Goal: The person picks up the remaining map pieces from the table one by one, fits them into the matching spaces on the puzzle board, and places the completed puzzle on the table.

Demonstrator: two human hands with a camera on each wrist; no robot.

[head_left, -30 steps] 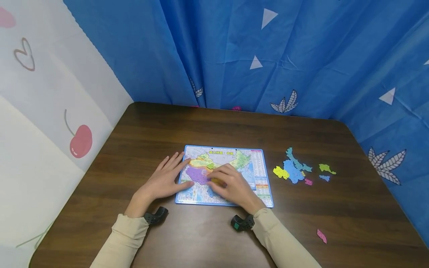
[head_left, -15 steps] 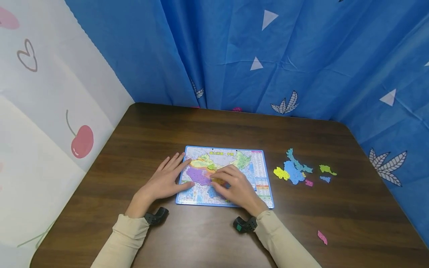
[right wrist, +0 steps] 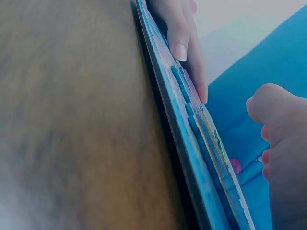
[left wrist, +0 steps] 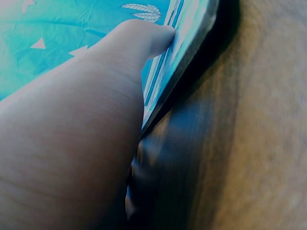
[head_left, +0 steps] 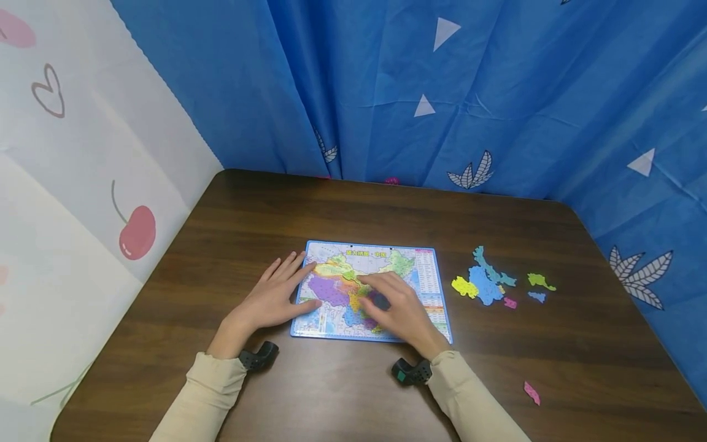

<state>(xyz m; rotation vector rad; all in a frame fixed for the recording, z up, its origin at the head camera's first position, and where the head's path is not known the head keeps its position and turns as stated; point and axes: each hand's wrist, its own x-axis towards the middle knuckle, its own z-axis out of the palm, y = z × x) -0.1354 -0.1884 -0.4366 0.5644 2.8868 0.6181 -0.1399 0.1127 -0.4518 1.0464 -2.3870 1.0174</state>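
A map puzzle board with a blue rim and a China map lies on the table. My left hand rests at its left edge, fingers spread and thumb reaching onto the board; the left wrist view shows the thumb at the edge. My right hand hovers over the right half of the map, fingers loosely bent and thumb apart from them. In the right wrist view its thumb is off the board, with nothing seen in it. A purple piece and an orange piece sit on the map.
Right of the board lie loose pieces: a yellow one, a large blue one, a teal one, a green one and several small ones. A pink piece lies nearer the front. A blue curtain hangs behind the table.
My right hand has drawn back to the right from the middle of the map, uncovering more of the orange and blue pieces. The left hand has stayed in place.
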